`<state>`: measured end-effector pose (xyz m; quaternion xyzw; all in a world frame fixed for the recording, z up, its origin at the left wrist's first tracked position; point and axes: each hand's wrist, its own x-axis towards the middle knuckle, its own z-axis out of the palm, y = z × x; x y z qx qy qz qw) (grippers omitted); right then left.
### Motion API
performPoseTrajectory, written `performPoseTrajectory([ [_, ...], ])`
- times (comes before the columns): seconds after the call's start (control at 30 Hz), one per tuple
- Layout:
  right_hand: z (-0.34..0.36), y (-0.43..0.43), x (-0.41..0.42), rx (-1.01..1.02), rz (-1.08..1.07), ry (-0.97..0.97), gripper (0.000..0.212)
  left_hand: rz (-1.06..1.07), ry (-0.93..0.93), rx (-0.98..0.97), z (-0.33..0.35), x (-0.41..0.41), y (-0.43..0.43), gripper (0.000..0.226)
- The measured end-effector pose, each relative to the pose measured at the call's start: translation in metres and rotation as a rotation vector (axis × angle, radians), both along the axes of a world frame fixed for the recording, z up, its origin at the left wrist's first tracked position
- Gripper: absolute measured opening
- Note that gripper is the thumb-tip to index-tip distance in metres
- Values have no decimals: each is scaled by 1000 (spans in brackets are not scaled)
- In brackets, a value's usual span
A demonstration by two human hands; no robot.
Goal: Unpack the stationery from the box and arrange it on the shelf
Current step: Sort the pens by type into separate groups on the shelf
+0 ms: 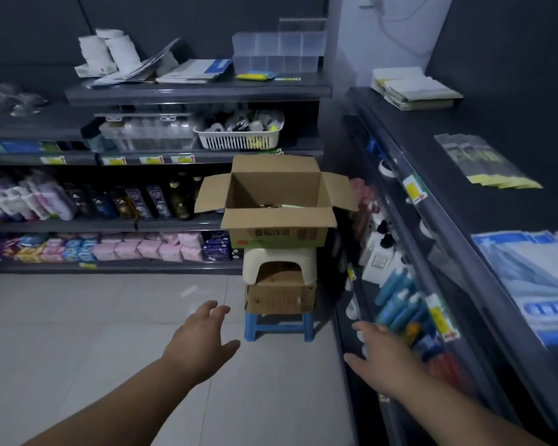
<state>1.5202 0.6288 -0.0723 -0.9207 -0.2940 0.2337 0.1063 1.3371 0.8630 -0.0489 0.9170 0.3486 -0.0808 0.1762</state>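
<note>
- The cardboard box [276, 217] stands open, flaps spread, on a white stool [279, 262]; low inside, only something pale green [292, 206] shows.
- It stands ahead, between both grips and well apart from them.
- Left grip [200, 342] and right grip [387, 358] are spread wide, holding nothing.
- The box is brown, with a printed front.

Head camera looks forward and down, box [277, 217] apparently near

Both bare forearms stretch forward and low, palms turned down. The left hand [203, 341] is spread, fingers straight and apart, thumb splayed to the right, gripping nothing. The right hand [385, 358] reaches out alongside it, fingers extended, thumb pointing left, empty as well.
</note>
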Motion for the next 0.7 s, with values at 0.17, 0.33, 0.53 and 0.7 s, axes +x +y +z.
performPoseTrajectory([
  [0.17,0,40,71,20,25,12,59,31,0,-12,-6,59,32,69],
  [0.33,-1,90,122,53,-6,30,60,16,-37,-17,-13,116,88,67],
  [0.53,22,187,194,192,-103,-114,50,-44,-269,-34,-5,211,187,57],
  [0.7,32,276,240,202,-149,-95,50,-71,-271,-44,-9,265,277,57],
])
